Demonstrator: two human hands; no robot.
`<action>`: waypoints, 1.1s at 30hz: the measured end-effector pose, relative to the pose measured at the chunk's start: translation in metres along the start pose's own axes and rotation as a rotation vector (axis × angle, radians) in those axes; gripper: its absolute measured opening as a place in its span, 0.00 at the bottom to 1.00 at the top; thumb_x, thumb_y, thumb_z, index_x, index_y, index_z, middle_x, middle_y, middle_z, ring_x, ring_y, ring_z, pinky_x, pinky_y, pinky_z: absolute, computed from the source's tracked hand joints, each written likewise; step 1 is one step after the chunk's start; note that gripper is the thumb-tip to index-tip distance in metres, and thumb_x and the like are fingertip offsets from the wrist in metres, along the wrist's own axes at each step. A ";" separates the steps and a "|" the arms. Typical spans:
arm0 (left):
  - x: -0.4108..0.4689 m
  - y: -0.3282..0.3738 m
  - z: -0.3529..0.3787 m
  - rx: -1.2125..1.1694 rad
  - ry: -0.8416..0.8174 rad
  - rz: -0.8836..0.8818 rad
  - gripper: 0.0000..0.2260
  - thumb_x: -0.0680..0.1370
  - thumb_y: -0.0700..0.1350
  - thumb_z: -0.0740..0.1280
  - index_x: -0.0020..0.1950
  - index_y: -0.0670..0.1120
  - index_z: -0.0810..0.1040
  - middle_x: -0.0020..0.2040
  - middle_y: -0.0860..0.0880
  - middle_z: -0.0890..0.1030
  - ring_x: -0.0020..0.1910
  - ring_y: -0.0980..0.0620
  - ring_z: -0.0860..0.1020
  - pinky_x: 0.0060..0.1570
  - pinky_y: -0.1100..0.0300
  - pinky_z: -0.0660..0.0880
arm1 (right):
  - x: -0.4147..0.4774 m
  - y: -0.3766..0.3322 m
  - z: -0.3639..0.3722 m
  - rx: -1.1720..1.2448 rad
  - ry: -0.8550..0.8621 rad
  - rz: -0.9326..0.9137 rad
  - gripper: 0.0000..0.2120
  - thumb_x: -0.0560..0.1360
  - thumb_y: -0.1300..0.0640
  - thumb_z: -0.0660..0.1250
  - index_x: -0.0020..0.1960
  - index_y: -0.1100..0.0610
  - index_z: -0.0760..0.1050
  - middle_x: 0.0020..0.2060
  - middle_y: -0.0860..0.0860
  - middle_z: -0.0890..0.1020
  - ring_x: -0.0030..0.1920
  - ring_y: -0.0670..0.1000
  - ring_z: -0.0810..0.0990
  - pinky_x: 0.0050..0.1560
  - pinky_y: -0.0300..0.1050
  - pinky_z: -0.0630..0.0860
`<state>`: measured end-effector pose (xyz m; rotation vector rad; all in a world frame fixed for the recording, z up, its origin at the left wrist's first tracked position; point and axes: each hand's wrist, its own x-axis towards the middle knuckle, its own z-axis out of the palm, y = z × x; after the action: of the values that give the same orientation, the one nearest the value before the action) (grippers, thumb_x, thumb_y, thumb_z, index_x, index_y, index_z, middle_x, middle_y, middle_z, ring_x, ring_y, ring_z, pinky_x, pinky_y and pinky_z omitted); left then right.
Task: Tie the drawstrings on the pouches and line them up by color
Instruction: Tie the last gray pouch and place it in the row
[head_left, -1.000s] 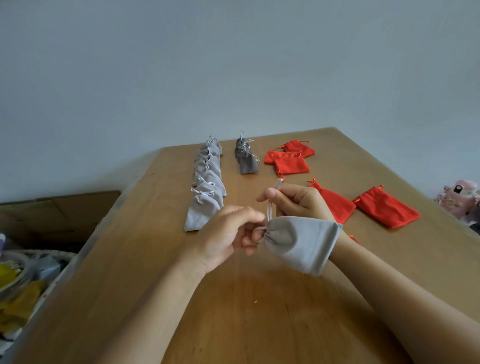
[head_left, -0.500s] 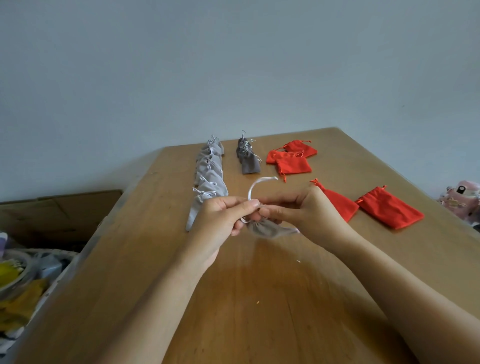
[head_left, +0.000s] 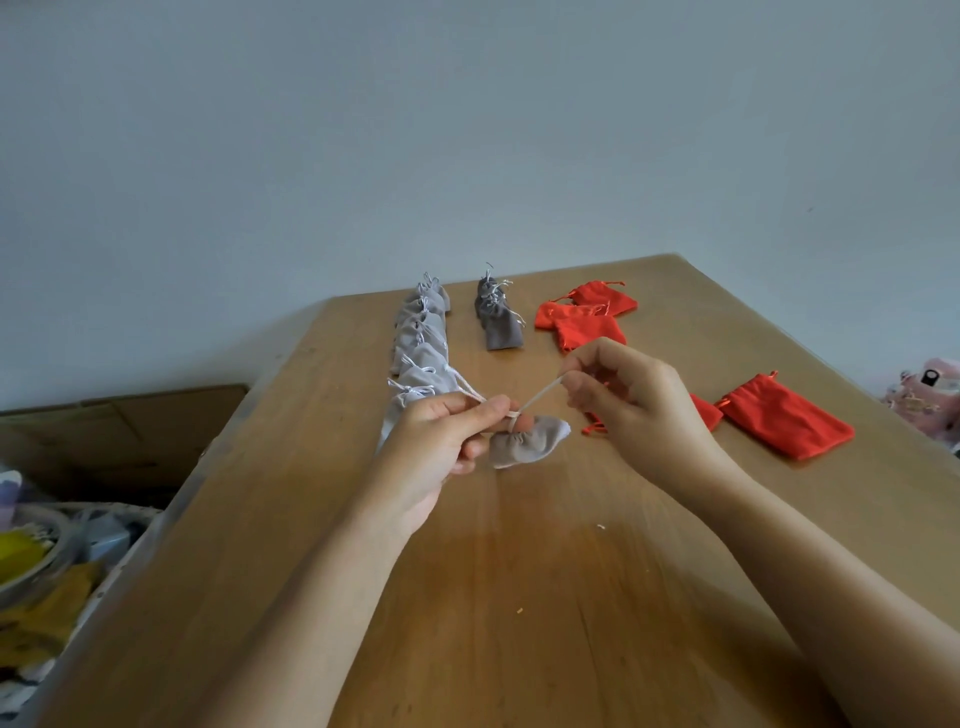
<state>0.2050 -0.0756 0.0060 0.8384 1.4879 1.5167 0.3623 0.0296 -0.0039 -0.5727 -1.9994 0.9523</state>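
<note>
A light grey pouch (head_left: 527, 446) hangs just above the wooden table (head_left: 545, 597), its mouth gathered tight. My left hand (head_left: 441, 441) pinches one end of its white drawstring (head_left: 537, 399) at the pouch's neck. My right hand (head_left: 631, 402) pinches the other end and holds it taut up to the right. A row of tied light grey pouches (head_left: 421, 348) runs back from my left hand. Beside it stands a short row of dark grey pouches (head_left: 498, 319). Three red pouches (head_left: 584, 317) lie at the far end.
A flat red pouch (head_left: 784, 415) lies to the right, and another red pouch (head_left: 704, 410) is half hidden behind my right hand. A cardboard box (head_left: 119, 436) and a cluttered bin (head_left: 47, 566) sit left of the table. A pink toy (head_left: 930, 395) is at the right edge.
The grey pouch went from open and flat to gathered shut. My hands have drawn apart, pulling the loop of drawstring into a taut line.
</note>
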 end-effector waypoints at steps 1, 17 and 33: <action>0.001 0.000 -0.001 -0.042 -0.010 -0.025 0.05 0.74 0.39 0.69 0.39 0.42 0.83 0.40 0.47 0.82 0.25 0.60 0.65 0.22 0.71 0.60 | 0.000 0.000 0.000 0.056 -0.018 0.017 0.04 0.78 0.62 0.65 0.45 0.61 0.76 0.35 0.46 0.79 0.36 0.40 0.77 0.40 0.35 0.72; -0.002 0.008 -0.002 -0.460 -0.110 -0.183 0.01 0.62 0.37 0.71 0.31 0.39 0.83 0.32 0.45 0.82 0.30 0.53 0.82 0.29 0.66 0.79 | 0.001 -0.001 -0.004 0.579 -0.266 0.113 0.05 0.74 0.55 0.66 0.46 0.58 0.75 0.53 0.69 0.80 0.58 0.70 0.76 0.63 0.69 0.67; -0.004 0.009 -0.009 0.136 -0.057 0.286 0.09 0.63 0.38 0.75 0.35 0.45 0.75 0.34 0.53 0.82 0.38 0.58 0.80 0.39 0.71 0.73 | 0.003 0.003 -0.008 0.404 -0.282 0.089 0.16 0.76 0.51 0.65 0.46 0.66 0.76 0.50 0.57 0.85 0.54 0.61 0.80 0.54 0.59 0.72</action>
<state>0.1973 -0.0829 0.0149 1.2080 1.4894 1.5936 0.3670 0.0368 -0.0016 -0.3158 -1.9528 1.5146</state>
